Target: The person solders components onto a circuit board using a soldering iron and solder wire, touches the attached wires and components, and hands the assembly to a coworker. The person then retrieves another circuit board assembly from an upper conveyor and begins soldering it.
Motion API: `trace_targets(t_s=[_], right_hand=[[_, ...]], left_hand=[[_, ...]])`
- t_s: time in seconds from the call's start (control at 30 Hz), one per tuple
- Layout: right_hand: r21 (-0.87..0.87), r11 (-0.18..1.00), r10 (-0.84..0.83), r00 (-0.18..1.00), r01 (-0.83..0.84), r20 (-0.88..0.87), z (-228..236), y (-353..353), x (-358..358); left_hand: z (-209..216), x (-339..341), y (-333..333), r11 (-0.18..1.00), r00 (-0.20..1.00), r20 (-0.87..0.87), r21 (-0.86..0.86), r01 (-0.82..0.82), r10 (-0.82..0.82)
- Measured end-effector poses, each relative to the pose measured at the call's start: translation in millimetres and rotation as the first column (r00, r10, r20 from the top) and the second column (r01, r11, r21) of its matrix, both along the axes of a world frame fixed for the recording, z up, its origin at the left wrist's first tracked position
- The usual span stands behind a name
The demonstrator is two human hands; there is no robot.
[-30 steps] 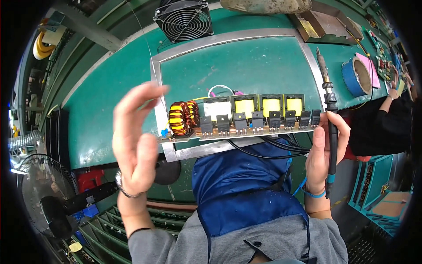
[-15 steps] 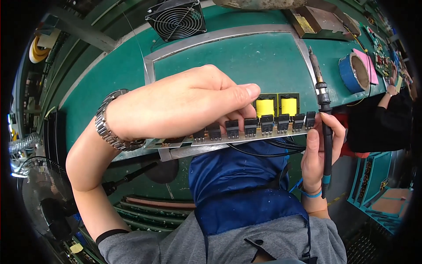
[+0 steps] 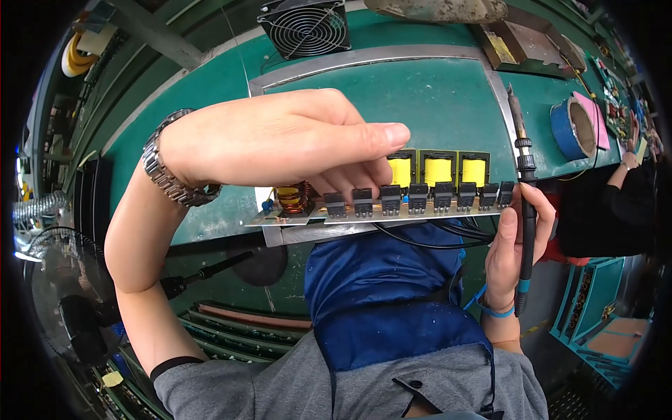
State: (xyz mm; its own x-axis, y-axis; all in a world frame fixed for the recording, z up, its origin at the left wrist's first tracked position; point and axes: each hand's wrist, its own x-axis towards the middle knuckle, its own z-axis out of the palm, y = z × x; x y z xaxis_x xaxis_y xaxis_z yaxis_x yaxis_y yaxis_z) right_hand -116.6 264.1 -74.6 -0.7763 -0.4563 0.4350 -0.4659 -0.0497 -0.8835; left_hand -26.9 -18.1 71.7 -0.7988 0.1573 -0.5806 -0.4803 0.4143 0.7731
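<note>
A circuit board (image 3: pixel 413 213) sits edge-on at the near side of the bench. Along its near edge stands a row of black transistors (image 3: pixel 418 198); behind them are yellow-wound transformers (image 3: pixel 438 170), and a copper coil (image 3: pixel 292 199) is near the left end. My left hand (image 3: pixel 301 140) reaches over the board, thumb stretched out, other fingers curled down behind the transistors; whatever they grip is hidden. In my right hand (image 3: pixel 505 252) a soldering iron (image 3: pixel 525 262) is held upright, tip away from me. The same hand's fingers are at the board's right end.
A metal frame (image 3: pixel 392 52) lies on the green bench (image 3: pixel 196 105). Beyond it stand a black fan (image 3: pixel 308 31) and a metal tray (image 3: pixel 532 52). To the right are a blue tape roll (image 3: pixel 572 129) and another person's hand (image 3: pixel 630 161). Black cables (image 3: pixel 434 239) hang below the board.
My left hand has moved left along the board, uncovering another yellow transformer and the copper coil. The right hand keeps its hold on the soldering iron. The whole view has shifted slightly.
</note>
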Motion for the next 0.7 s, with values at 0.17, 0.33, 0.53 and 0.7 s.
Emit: trace_targets(t_s=[0.17,0.33,0.53,0.7], right_hand=[[-0.022,1.000,0.001,1.000,-0.001,0.014,2,-1,2],[-0.062,0.998,0.000,1.000,0.001,0.025,0,-9,-4],[-0.084,0.996,-0.013,1.000,0.014,0.014,-1,-14,-6],[-0.057,0.998,-0.020,1.000,0.020,0.003,-1,-10,-8]], left_hand=[[-12,3,-9,0.998,0.998,-0.029,0.037,0.047,-0.046],[-26,-1,-17,0.983,0.992,-0.034,0.131,0.129,-0.126],[-31,7,-26,0.975,0.998,-0.030,0.214,0.066,-0.061],[-29,5,-24,0.982,0.997,-0.002,0.174,0.071,-0.071]])
